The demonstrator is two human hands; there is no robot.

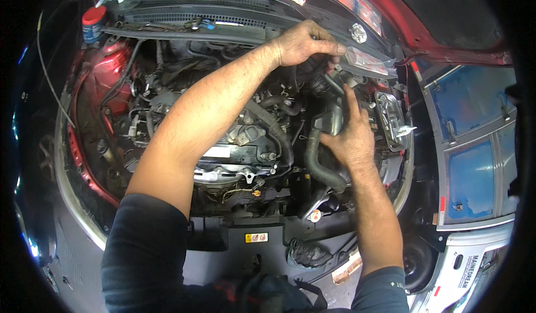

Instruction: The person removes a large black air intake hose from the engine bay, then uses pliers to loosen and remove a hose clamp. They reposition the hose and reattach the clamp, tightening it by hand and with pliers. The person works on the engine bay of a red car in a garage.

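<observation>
My left hand (306, 44) reaches across the engine bay to its far right part. Thumb and fingertips are pressed together there; what they pinch is too small to make out. Below it, my right hand (356, 137) is wrapped around a thick black rubber hose (316, 162), thumb on the near side and fingers along the far side. The hose bends down toward the front of the bay. A shiny black plastic part (330, 117) sits at its upper end, and a thinner dark tube (334, 84) lies by my right index finger.
The engine (234, 154) fills the middle of the bay. A metal tray (391, 120) stands at the right. A blue jar with a red lid (94, 24) is at the far left. Small tools (195, 24) lie along the cowl, below the raised red hood (416, 39). Dark gloves (307, 254) rest at the front.
</observation>
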